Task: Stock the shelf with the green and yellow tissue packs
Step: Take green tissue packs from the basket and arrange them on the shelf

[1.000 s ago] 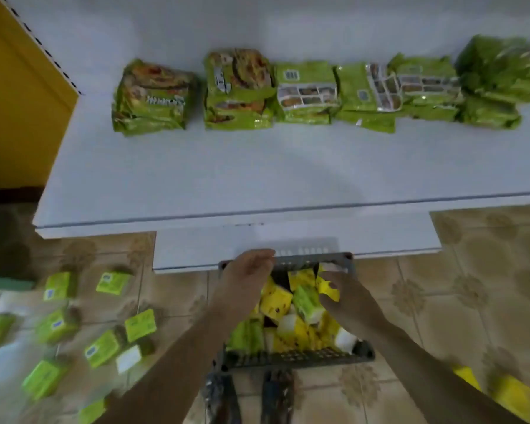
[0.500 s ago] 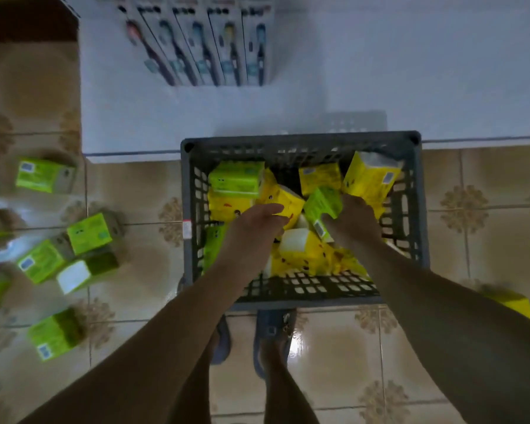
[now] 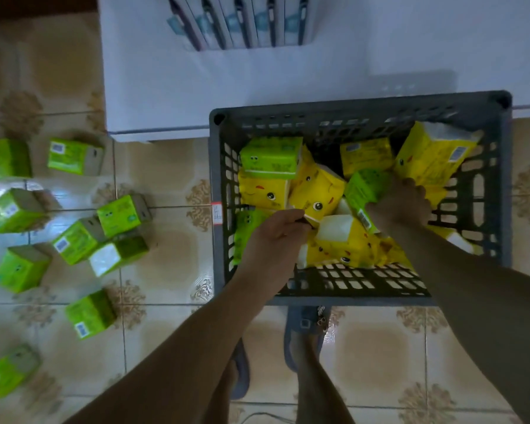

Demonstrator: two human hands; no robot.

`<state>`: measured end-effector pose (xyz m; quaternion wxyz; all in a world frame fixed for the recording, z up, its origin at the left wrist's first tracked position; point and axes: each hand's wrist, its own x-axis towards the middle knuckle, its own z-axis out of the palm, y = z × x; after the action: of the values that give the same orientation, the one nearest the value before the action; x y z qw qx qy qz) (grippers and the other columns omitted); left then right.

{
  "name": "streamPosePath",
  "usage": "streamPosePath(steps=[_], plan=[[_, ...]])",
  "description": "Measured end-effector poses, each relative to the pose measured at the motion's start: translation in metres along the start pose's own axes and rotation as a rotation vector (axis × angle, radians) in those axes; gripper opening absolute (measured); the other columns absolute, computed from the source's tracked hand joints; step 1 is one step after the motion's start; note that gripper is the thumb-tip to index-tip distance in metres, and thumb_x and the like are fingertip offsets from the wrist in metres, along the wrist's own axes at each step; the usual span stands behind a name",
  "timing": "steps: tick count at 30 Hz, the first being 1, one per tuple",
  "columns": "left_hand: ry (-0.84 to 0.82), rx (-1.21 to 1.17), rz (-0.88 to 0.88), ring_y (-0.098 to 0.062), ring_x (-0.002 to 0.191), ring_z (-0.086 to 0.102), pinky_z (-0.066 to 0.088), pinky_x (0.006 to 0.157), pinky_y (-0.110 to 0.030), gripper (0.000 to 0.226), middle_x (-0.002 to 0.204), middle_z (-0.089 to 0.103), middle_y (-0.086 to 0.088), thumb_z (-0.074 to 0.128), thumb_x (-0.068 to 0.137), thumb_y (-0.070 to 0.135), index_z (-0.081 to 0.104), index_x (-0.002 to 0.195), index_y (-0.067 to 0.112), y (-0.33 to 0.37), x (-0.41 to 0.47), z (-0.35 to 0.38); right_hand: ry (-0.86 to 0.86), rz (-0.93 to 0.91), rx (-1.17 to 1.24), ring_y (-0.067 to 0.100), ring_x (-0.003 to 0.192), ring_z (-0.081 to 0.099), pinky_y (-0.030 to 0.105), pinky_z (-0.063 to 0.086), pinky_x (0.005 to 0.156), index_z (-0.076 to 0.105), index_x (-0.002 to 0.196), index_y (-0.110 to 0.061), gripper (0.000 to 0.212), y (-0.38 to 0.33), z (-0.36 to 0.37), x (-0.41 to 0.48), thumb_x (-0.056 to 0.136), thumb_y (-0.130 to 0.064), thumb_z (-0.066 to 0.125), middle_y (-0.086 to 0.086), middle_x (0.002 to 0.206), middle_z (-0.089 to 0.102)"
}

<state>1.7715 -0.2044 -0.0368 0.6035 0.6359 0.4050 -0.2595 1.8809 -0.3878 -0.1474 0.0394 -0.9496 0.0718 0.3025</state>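
Observation:
A grey plastic crate (image 3: 218, 191) stands on the floor against the white shelf (image 3: 172, 87), holding several yellow and green tissue packs. My right hand (image 3: 401, 206) is inside the crate and grips a green tissue pack (image 3: 363, 191) near the middle. My left hand (image 3: 276, 237) reaches in on the left side, its fingertips pinching the corner of a yellow tissue pack (image 3: 314, 191). Another green pack (image 3: 270, 157) lies on top at the crate's back left.
Several green tissue packs (image 3: 121, 212) lie scattered on the tiled floor to the left. Boxed toothbrushes (image 3: 242, 19) stand in a row on the white shelf. My feet in slippers (image 3: 306, 335) are just in front of the crate.
My head tilted down from the upper shelf of green packets to the crate. Both hands went deeper into the crate; the right closed round the green pack, the left reached the yellow one.

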Motion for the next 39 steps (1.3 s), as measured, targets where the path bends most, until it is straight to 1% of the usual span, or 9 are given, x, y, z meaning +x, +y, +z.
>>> streamPosePath(steps=[7, 12, 15, 18, 22, 27, 33, 36, 39], plan=[[-0.059, -0.01, 0.112, -0.011, 0.102, 0.063, 0.049, 0.089, -0.032, 0.021, 0.11, 0.067, 0.008, 0.056, 0.091, 0.025, 0.06, 0.109, 0.036, 0.029, -0.048, -0.032, 0.041, -0.002, 0.295, 0.039, 0.112, 0.045, 0.044, 0.042, 0.088, 0.051, 0.127, -0.009, 0.055, -0.005, -0.045, -0.078, 0.075, -0.019, 0.067, 0.02, 0.122, 0.046], [-0.087, -0.102, 0.186, -0.009, 0.094, 0.066, 0.05, 0.075, -0.018, 0.021, 0.102, 0.07, 0.005, 0.061, 0.09, 0.022, 0.065, 0.109, 0.029, 0.083, -0.131, -0.073, 0.051, -0.056, 0.531, 0.028, 0.092, 0.048, 0.04, 0.043, 0.07, 0.057, 0.118, -0.018, 0.052, -0.031, -0.126, -0.188, 0.069, -0.034, 0.065, 0.014, 0.106, 0.049], [-0.07, -0.104, 0.251, -0.016, 0.092, 0.067, 0.048, 0.081, -0.03, 0.016, 0.092, 0.071, 0.004, 0.065, 0.087, 0.021, 0.067, 0.095, 0.036, 0.117, -0.197, -0.104, 0.104, -0.117, 0.646, 0.027, 0.1, 0.051, 0.04, 0.045, 0.076, 0.048, 0.135, -0.021, 0.06, -0.051, -0.191, -0.27, 0.08, -0.028, 0.07, 0.007, 0.121, 0.047], [-0.085, -0.145, 0.351, -0.016, 0.089, 0.065, 0.048, 0.085, -0.031, 0.02, 0.093, 0.069, 0.005, 0.056, 0.093, 0.012, 0.065, 0.093, 0.03, 0.152, -0.262, -0.134, 0.169, -0.209, 0.761, 0.013, 0.086, 0.051, 0.033, 0.047, 0.075, 0.049, 0.133, -0.021, 0.052, -0.066, -0.256, -0.345, 0.086, -0.022, 0.07, -0.014, 0.1, 0.051], [-0.082, -0.221, 0.504, -0.013, 0.091, 0.066, 0.05, 0.079, -0.021, 0.02, 0.1, 0.07, 0.001, 0.052, 0.095, 0.006, 0.065, 0.106, 0.017, 0.199, -0.342, -0.169, 0.248, -0.356, 0.891, -0.019, 0.086, 0.051, 0.008, 0.043, 0.068, 0.047, 0.11, -0.049, 0.042, -0.078, -0.334, -0.425, 0.085, -0.024, 0.071, -0.025, 0.102, 0.049], [-0.012, -0.255, 0.742, -0.008, 0.086, 0.068, 0.052, 0.077, -0.019, 0.02, 0.1, 0.072, -0.001, 0.052, 0.095, 0.008, 0.067, 0.102, 0.018, 0.27, -0.432, -0.194, 0.421, -0.544, 0.896, 0.008, 0.112, 0.05, 0.029, 0.045, 0.091, 0.044, 0.129, -0.043, 0.058, -0.084, -0.435, -0.482, 0.082, -0.025, 0.074, -0.026, 0.119, 0.046], [0.075, -0.313, 1.018, -0.012, 0.093, 0.068, 0.051, 0.08, -0.024, 0.02, 0.1, 0.073, 0.0, 0.053, 0.095, 0.009, 0.068, 0.106, 0.017, 0.354, -0.52, -0.221, 0.67, -0.834, 0.954, 0.009, 0.11, 0.053, 0.023, 0.043, 0.087, 0.05, 0.125, -0.043, 0.061, -0.1, -0.554, -0.526, 0.071, -0.043, 0.08, -0.021, 0.123, 0.052], [0.113, -0.366, 1.108, -0.013, 0.094, 0.067, 0.051, 0.082, -0.023, 0.022, 0.101, 0.074, -0.001, 0.051, 0.095, 0.007, 0.067, 0.107, 0.015, 0.383, -0.554, -0.235, 0.747, -0.998, 0.938, -0.002, 0.106, 0.053, 0.011, 0.042, 0.082, 0.049, 0.118, -0.052, 0.056, -0.117, -0.601, -0.541, 0.07, -0.038, 0.076, -0.027, 0.116, 0.055], [0.152, -0.368, 1.163, -0.014, 0.096, 0.068, 0.051, 0.085, -0.026, 0.023, 0.1, 0.074, 0.001, 0.052, 0.095, 0.009, 0.067, 0.11, 0.016, 0.406, -0.575, -0.251, 0.779, -1.083, 0.927, -0.005, 0.106, 0.052, 0.014, 0.042, 0.084, 0.05, 0.12, -0.045, 0.058, -0.142, -0.639, -0.553, 0.072, -0.031, 0.078, -0.02, 0.119, 0.055]])
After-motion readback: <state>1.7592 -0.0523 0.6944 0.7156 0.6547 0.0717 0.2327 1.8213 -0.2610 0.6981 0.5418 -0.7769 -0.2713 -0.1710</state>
